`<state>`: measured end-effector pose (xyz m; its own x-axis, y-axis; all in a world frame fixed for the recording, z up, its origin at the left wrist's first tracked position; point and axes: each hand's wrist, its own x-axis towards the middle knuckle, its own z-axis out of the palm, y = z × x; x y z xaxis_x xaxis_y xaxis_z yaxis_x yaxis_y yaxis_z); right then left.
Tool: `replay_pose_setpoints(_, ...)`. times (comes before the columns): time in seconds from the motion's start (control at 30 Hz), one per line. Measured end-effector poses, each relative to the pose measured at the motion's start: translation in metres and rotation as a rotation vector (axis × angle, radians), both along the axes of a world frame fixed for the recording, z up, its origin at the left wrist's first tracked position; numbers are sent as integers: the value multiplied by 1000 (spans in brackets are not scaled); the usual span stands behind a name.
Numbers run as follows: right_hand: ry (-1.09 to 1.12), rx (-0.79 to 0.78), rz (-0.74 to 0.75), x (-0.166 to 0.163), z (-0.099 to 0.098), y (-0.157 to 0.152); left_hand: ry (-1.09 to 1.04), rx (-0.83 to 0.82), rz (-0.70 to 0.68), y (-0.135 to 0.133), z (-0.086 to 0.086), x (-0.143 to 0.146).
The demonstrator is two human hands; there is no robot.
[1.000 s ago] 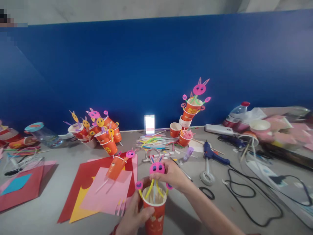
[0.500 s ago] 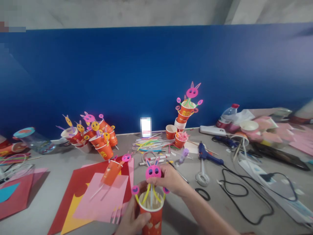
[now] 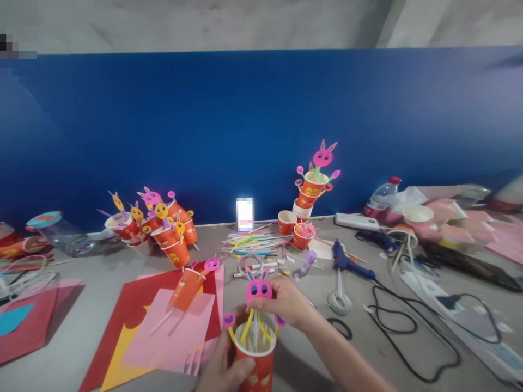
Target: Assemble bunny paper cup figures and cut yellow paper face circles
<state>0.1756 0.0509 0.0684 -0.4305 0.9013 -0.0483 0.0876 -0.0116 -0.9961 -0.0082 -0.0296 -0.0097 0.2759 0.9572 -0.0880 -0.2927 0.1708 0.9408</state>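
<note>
Your left hand point(image 3: 223, 366) is at the near edge of the counter point(image 3: 81, 272), about the middle. Its grip is wrapped tight around the red cup point(image 3: 258, 371), which stands upright. Thin straws point(image 3: 248, 328), yellow and pale, stick up out of the cup.

Your right hand point(image 3: 288, 304) is just above the cup. Its grip is pinched on the pink bunny face point(image 3: 258, 289), which sits on top of the straws. Two small pink dots hang out, one at each side of the cup's rim.

Just left of the cup lie red paper point(image 3: 139, 305) and pink paper point(image 3: 171, 337), one on top of the other. Another orange cup point(image 3: 186, 288) lies on its side on the pink paper.

Near the back edge, to the left, a bunch of bunny cups point(image 3: 163, 231) stand close together. In the middle of the back edge is a pile of straws point(image 3: 253, 238). Beside it a stack of cups point(image 3: 311, 190) has a pink bunny on top.

To your right lie a blue glue gun point(image 3: 347, 260), scissors point(image 3: 338, 296) and a black cable point(image 3: 408, 331), all well apart from the cup.
</note>
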Motion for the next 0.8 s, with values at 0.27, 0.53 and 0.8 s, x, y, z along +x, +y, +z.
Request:
replay_pose_setpoints(0.27, -21, -53, 56, 4, 1, 3, -32, 4, 16, 1, -2, -1)
replay_pose_setpoints(0.53, -89, 19, -16, 4, -6, 4, -36, 3, 11, 2, 1, 0)
replay_pose_setpoints(0.8, -11, -32, 43, 3, -2, 3, -50, 8, -7, 1, 3, 3)
